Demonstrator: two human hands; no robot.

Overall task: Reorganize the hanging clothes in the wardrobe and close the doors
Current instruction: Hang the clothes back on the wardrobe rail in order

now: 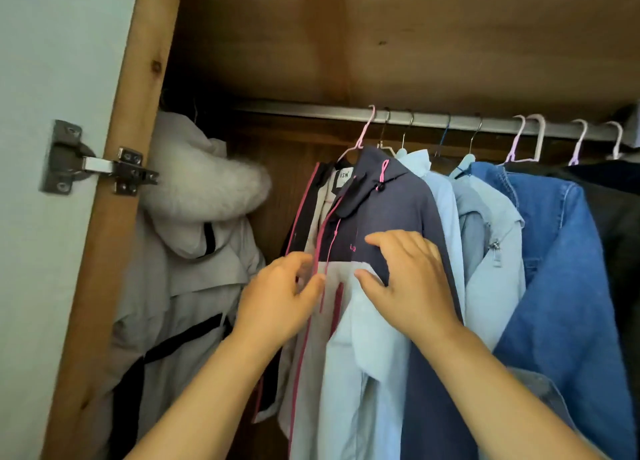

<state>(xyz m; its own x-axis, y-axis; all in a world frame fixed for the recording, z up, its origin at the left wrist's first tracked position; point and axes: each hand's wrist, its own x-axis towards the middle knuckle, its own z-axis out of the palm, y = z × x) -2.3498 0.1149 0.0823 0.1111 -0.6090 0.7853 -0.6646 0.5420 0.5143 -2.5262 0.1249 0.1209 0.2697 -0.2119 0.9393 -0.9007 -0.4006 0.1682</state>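
At the far left the open door (52,217) hangs on a metal hinge (100,167) fixed to the wooden frame (138,120). Just inside hangs a pale grey coat (194,269) with a white fur hood. The left hand (280,295) pinches the pink-zipped front edge of the navy and white jacket (381,217) (on a pink hanger (360,137)). The right hand (408,279) rests on its chest, fingers loosely spread. Further right on the rail (311,110) hang a light blue shirt (446,210), a denim jacket (561,251) and dark clothes (620,217).
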